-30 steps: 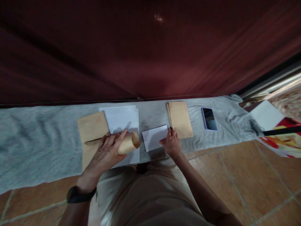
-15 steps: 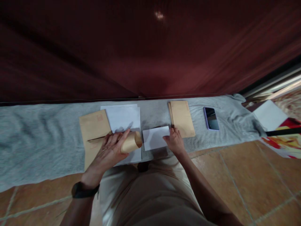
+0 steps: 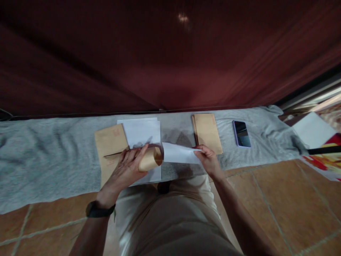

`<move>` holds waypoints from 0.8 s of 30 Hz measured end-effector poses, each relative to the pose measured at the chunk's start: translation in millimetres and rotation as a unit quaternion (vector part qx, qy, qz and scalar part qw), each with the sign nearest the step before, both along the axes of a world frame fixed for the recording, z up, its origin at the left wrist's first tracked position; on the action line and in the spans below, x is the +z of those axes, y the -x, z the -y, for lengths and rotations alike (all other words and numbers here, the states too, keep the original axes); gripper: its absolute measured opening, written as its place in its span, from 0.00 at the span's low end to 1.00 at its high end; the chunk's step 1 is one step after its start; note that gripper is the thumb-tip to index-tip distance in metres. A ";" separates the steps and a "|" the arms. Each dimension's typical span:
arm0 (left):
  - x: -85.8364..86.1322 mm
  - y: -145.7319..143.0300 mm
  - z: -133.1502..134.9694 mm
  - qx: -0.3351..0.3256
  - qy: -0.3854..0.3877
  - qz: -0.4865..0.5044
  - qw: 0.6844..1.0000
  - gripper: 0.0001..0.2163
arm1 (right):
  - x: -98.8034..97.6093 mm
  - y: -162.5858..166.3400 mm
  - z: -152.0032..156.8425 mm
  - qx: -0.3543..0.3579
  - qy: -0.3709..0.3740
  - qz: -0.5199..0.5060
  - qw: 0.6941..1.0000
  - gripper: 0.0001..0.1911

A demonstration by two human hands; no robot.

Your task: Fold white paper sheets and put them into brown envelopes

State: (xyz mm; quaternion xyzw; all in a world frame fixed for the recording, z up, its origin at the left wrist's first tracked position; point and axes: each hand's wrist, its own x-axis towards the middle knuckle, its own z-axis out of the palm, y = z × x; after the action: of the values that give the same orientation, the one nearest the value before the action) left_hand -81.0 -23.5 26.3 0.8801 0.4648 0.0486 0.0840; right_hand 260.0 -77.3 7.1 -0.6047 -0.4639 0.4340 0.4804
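My left hand (image 3: 127,170) grips a brown envelope (image 3: 149,159), bowed so that its mouth gapes toward the right. My right hand (image 3: 209,159) pinches a folded white paper (image 3: 178,154), lifted off the grey cloth (image 3: 48,156), its left end right at the envelope's mouth. Under my left hand lie a flat brown envelope (image 3: 109,142) and a stack of white sheets (image 3: 142,132). A stack of brown envelopes (image 3: 207,131) lies just beyond my right hand.
A phone (image 3: 241,133) lies on the cloth right of the envelope stack. A white sheet (image 3: 313,130) and a red-yellow printed item (image 3: 325,160) sit at the far right. A dark red curtain (image 3: 170,57) hangs behind. Tiled floor (image 3: 279,199) is in front.
My right hand picked the folded white paper up off the cloth and brought its left end to the open envelope. My left hand kept hold of the envelope.
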 end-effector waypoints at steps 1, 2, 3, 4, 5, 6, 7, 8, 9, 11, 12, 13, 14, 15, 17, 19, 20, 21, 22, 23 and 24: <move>-0.1 -0.1 -0.1 0.000 -0.001 0.001 1.000 0.48 | 0.1 2.8 0.2 -0.007 -0.013 -0.014 1.000 0.10; -0.4 -0.2 -0.1 -0.001 -0.003 0.002 1.000 0.48 | -0.7 6.3 0.4 -0.012 -0.026 -0.027 0.999 0.10; -0.8 -0.3 0.0 -0.001 -0.006 0.003 1.000 0.48 | -2.6 10.4 0.7 -0.013 -0.037 -0.037 0.999 0.09; -1.3 -0.3 0.2 -0.001 -0.010 0.004 1.000 0.48 | -5.3 14.6 1.3 -0.013 -0.044 -0.040 0.998 0.08; -2.0 -0.3 0.4 -0.001 -0.015 0.006 1.000 0.48 | -8.7 18.5 2.0 -0.010 -0.048 -0.035 0.998 0.08; -2.9 -0.2 0.7 -0.001 -0.020 0.007 1.000 0.48 | -12.4 21.8 3.0 -0.006 -0.051 -0.023 0.998 0.07; -4.0 -0.1 1.0 0.000 -0.025 0.007 1.000 0.48 | -16.1 24.4 4.1 0.000 -0.052 -0.008 0.999 0.07; -5.3 0.0 1.4 -0.001 -0.030 0.007 1.000 0.48 | -19.5 26.0 5.2 0.007 -0.053 0.006 0.999 0.08; -6.6 0.0 1.7 -0.002 -0.033 0.007 0.999 0.48 | -22.3 26.5 6.2 0.014 -0.051 0.019 0.998 0.08; -9.1 -0.4 2.3 -0.005 -0.041 0.005 0.999 0.47 | -25.2 24.9 7.3 0.030 -0.040 0.042 0.998 0.10; -10.1 -0.9 2.7 -0.006 -0.047 0.004 0.999 0.47 | -25.4 23.0 7.2 0.041 -0.033 0.051 0.997 0.12; -10.9 -1.5 3.0 -0.007 -0.055 0.002 0.998 0.47 | -24.7 20.8 6.7 0.051 -0.025 0.060 0.997 0.12; -11.4 -2.3 3.3 -0.007 -0.065 -0.002 0.998 0.46 | -23.5 18.6 5.8 0.063 -0.018 0.066 0.996 0.13; -11.8 -3.2 3.7 -0.007 -0.075 -0.006 0.997 0.45 | -21.9 16.6 4.5 0.076 -0.014 0.069 0.995 0.13; -12.2 -4.8 4.3 -0.010 -0.092 -0.014 0.996 0.44 | -18.4 14.3 1.4 0.098 -0.004 0.069 0.993 0.12; -12.3 -6.1 4.6 -0.014 -0.101 -0.016 0.995 0.43 | -15.8 14.6 -1.5 0.112 0.011 0.070 0.991 0.12; -12.4 -6.7 4.6 -0.017 -0.103 -0.014 0.994 0.43 | -15.0 15.6 -2.7 0.116 0.018 0.073 0.990 0.13; -12.4 -7.1 4.4 -0.017 -0.103 -0.012 0.994 0.43 | -14.6 16.9 -3.7 0.119 0.022 0.076 0.990 0.14; -12.4 -7.5 4.1 -0.016 -0.102 -0.010 0.995 0.43 | -14.4 18.2 -4.4 0.122 0.020 0.078 0.989 0.15; -12.3 -7.9 3.8 -0.016 -0.101 -0.010 0.995 0.43 | -14.4 19.1 -5.1 0.127 0.015 0.077 0.989 0.16; -12.2 -8.3 3.4 -0.015 -0.100 -0.011 0.995 0.43 | -14.5 19.5 -5.7 0.135 0.007 0.073 0.988 0.16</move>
State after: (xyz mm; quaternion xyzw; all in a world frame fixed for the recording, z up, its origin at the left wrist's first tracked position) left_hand -72.7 -26.9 14.1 0.8916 0.4449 0.0839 -0.0092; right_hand 240.5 -71.6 -7.4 -0.5699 -0.5723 0.4529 0.3775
